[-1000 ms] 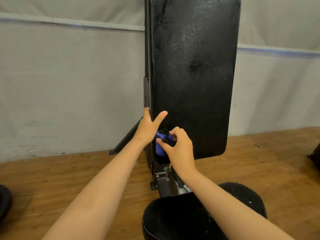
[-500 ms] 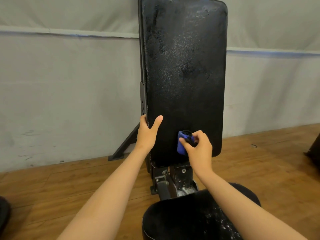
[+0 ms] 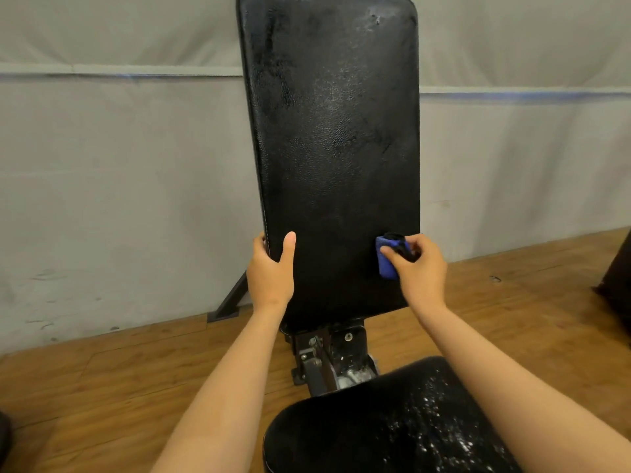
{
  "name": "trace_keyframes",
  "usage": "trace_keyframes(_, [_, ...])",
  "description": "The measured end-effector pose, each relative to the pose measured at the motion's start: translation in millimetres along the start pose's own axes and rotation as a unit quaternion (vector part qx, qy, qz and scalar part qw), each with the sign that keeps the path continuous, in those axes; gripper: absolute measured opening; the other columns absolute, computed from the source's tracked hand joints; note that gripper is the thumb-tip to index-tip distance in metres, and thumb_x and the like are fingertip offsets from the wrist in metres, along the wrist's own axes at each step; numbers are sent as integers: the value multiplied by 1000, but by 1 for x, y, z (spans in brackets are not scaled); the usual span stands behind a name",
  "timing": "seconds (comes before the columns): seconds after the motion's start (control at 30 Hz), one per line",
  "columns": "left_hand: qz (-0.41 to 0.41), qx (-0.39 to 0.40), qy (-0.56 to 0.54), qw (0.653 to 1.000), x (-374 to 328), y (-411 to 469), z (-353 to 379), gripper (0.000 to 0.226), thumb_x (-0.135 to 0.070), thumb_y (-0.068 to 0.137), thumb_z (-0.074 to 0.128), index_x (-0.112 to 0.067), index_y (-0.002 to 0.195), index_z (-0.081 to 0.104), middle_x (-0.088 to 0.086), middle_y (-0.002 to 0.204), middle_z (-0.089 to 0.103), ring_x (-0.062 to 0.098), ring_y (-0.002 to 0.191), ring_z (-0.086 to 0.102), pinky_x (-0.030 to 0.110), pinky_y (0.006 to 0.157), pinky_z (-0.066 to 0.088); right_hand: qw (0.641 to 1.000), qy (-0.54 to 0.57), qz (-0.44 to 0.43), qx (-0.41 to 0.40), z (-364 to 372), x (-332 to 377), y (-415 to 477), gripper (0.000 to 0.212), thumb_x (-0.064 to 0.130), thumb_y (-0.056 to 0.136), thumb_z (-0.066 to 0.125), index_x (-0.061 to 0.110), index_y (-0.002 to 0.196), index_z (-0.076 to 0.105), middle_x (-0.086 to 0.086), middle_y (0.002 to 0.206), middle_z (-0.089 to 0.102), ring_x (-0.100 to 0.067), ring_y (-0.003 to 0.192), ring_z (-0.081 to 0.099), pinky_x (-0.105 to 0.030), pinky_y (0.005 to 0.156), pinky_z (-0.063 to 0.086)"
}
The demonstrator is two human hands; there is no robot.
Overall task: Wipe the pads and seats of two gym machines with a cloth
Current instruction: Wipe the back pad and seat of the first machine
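A tall black back pad [image 3: 334,148] stands upright in front of me, its surface damp and streaked. My right hand [image 3: 418,271] grips a bunched blue and black cloth [image 3: 387,259] and presses it against the pad's lower right edge. My left hand [image 3: 271,271] holds the pad's lower left edge, thumb on the front face and fingers round the side. Below, the black seat [image 3: 375,425] shows white specks on its right half, partly hidden by my right forearm.
A metal hinge bracket [image 3: 327,356] joins pad and seat. A dark support strut [image 3: 232,302] slants to the wooden floor [image 3: 102,377] at the left. A grey wall [image 3: 119,182] stands close behind. A dark object [image 3: 618,274] sits at the right edge.
My right hand has slid the cloth rightward across the bottom of the back pad, from the lower left corner to the right edge. My left hand keeps its hold on the left edge.
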State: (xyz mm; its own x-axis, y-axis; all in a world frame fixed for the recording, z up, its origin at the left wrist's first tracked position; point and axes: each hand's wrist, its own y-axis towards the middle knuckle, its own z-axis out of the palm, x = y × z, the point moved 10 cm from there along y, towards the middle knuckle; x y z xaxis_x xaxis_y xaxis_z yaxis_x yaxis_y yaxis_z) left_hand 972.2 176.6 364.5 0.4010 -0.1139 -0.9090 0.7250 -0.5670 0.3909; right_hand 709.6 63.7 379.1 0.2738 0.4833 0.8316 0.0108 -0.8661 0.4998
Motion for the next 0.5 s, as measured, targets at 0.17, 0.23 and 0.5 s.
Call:
trace_keyframes(0.17, [11, -16, 19, 1000, -5, -1, -1, 86, -78, 72, 34, -16, 130, 49, 0, 118, 62, 16, 107, 59, 32, 89, 51, 1000, 24, -3, -18, 19, 19, -12, 18, 23, 82, 72, 15, 90, 58, 0, 93, 57, -12, 84, 57, -16, 69, 42])
trace_keyframes(0.23, [12, -21, 24, 999, -5, -1, -3, 81, -75, 75, 35, -15, 129, 50, -1, 116, 62, 16, 105, 59, 34, 89, 52, 999, 16, -48, 17, 38, 38, -21, 19, 23, 81, 73, 17, 91, 58, 3, 93, 56, -8, 86, 55, -17, 73, 44])
trace_keyframes(0.5, [25, -36, 36, 998, -5, 1, -4, 54, -57, 91, 44, -16, 127, 51, -3, 114, 61, 11, 101, 56, 29, 86, 49, 987, -50, -107, 106, 32, 23, -13, 21, 25, 79, 75, 18, 93, 60, 4, 93, 56, -7, 87, 53, -21, 75, 43])
